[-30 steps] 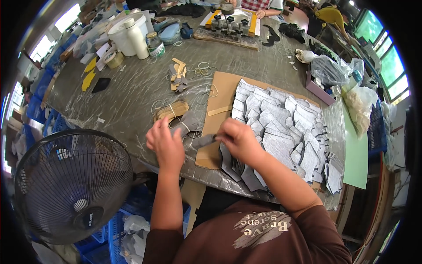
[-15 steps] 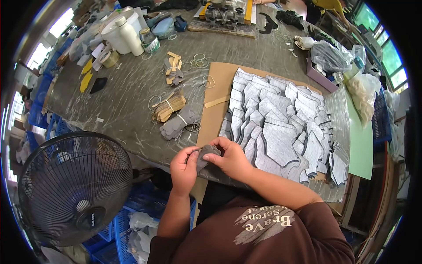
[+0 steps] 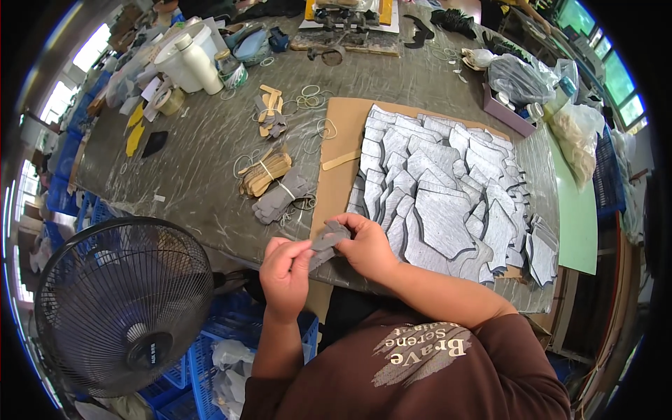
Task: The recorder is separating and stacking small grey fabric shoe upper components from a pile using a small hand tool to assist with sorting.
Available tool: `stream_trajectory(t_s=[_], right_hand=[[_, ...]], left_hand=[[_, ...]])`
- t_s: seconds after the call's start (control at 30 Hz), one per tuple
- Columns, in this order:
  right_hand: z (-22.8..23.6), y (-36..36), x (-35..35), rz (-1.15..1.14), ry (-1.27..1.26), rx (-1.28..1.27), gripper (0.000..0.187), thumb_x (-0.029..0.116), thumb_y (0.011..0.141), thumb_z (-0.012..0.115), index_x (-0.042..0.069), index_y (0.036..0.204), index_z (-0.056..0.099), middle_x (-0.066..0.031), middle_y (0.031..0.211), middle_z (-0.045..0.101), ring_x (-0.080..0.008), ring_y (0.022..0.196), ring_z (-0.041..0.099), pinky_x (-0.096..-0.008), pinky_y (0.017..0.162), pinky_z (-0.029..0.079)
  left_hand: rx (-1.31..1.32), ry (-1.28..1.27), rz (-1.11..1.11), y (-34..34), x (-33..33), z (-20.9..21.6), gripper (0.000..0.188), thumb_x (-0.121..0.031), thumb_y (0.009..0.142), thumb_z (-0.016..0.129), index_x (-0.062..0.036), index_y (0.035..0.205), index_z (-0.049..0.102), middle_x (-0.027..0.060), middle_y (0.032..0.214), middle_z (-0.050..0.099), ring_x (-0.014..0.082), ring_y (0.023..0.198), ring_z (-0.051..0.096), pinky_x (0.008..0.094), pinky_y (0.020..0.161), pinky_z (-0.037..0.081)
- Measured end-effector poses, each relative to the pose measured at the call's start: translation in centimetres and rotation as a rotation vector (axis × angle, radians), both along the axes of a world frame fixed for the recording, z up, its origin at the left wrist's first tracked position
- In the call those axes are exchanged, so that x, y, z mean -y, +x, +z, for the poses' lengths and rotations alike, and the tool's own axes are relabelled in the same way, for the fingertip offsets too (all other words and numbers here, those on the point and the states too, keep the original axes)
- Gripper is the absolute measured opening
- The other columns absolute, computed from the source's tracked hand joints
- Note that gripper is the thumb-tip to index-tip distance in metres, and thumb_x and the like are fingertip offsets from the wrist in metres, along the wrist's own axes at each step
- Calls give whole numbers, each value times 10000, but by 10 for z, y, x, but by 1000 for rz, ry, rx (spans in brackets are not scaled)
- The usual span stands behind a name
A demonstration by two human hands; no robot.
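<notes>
A small stack of grey cut pieces (image 3: 330, 239) is held between my hands at the table's near edge. My right hand (image 3: 368, 249) is closed round its right side, thumb on top. With thumb and forefinger, my left hand (image 3: 285, 271) pinches its left edge. Just beyond lie a banded bundle of grey pieces (image 3: 281, 201) and a banded bundle of tan strips (image 3: 266, 172). To the right, overlapping light-grey cut pieces with dark edges (image 3: 441, 220) cover much of a cardboard sheet (image 3: 334, 129). A single tan strip (image 3: 341, 162) rests on the cardboard.
A black fan (image 3: 124, 304) stands at the left, close to my left arm. Rubber bands (image 3: 308, 96) and a loose pile of tan and grey strips (image 3: 270, 112) lie farther back. Beyond are a white bottle (image 3: 198, 64), a metal fixture (image 3: 344, 24) and a purple box (image 3: 509, 112).
The grey pieces have turned in my hands and now show flatter. My left hand has drawn slightly left and down, from holding their side to pinching the edge. The view has shifted a little.
</notes>
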State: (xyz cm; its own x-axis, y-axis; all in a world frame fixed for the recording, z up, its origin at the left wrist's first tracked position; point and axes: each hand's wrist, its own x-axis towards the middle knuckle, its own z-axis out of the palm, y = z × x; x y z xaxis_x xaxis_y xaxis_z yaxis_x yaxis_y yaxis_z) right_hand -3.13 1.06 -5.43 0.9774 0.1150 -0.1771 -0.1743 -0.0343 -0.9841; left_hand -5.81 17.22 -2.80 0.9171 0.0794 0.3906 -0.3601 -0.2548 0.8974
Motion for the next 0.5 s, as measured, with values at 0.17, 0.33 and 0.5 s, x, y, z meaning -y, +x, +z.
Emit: stream_trajectory(t_s=[0.17, 0.33, 0.5], right_hand=[[8, -1, -3, 19, 217, -36, 224, -3, 832, 644, 6, 1055, 619, 3, 888, 628, -51, 759, 536, -194, 665, 444], [7, -2, -2, 44, 155, 1, 204, 39, 837, 677, 17, 1035, 631, 11, 870, 627, -37, 698, 505, -186, 613, 427], [5, -3, -4, 41, 380, -31, 181, 34, 852, 661, 22, 1028, 622, 19, 836, 622, -27, 661, 514, -176, 565, 424]], left_hand=[[-94, 302, -47, 2, -1, 13, 87, 16, 755, 669, 19, 840, 649, 112, 733, 619, 269, 698, 551, 335, 645, 451], [-483, 224, -11, -2, -5, 14, 119, -15, 742, 699, -1, 849, 650, 121, 860, 627, 259, 719, 556, 330, 690, 441], [-257, 106, -120, 1, 0, 0, 324, -56, 826, 629, -4, 1137, 555, 174, 1078, 601, 342, 982, 576, 383, 844, 453]])
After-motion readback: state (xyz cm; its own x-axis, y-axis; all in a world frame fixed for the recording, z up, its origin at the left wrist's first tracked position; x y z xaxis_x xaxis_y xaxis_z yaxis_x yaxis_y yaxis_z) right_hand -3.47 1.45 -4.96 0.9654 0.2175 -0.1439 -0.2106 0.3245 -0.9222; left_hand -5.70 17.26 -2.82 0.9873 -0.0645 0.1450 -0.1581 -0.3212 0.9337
